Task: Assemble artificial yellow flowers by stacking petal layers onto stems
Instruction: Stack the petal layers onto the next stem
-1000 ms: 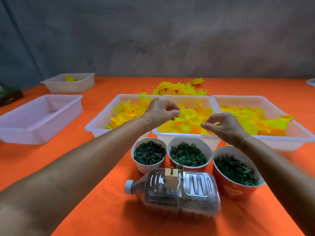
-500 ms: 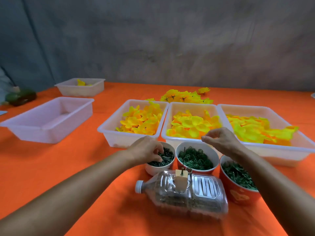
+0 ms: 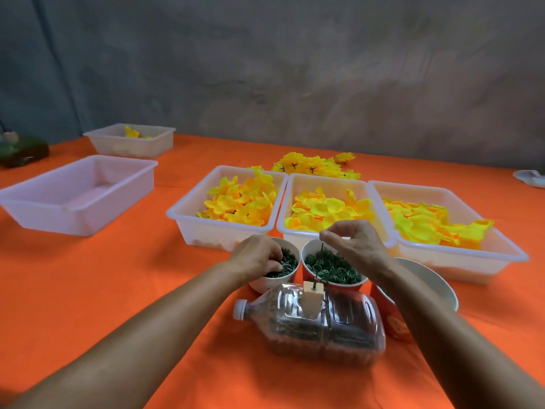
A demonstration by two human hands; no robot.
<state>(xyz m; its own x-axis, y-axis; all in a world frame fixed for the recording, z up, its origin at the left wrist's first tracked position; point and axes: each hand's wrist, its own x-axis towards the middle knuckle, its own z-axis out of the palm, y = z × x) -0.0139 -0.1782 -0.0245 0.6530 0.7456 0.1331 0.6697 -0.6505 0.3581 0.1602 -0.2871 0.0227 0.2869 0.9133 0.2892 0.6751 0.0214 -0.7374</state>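
- Careful: your left hand (image 3: pixel 259 256) digs with curled fingers into the small white cup of dark green plastic stems (image 3: pixel 283 265); snagging a clump could tip it.
- Your right hand (image 3: pixel 355 245) hovers pinched over the red cup of green ring pieces (image 3: pixel 330 265); whether it holds anything, you cannot tell.
- Soft yellow fabric petals (image 3: pixel 327 212) wait in translucent white plastic trays (image 3: pixel 295 234) behind.

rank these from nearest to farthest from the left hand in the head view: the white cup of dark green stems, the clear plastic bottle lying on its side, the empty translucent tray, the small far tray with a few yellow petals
1. White cup of dark green stems: the left hand reaches into it.
2. Clear plastic bottle lying on its side: just in front, nearer the person.
3. Empty translucent tray: off to the left.
4. Small far tray with a few yellow petals: back left.
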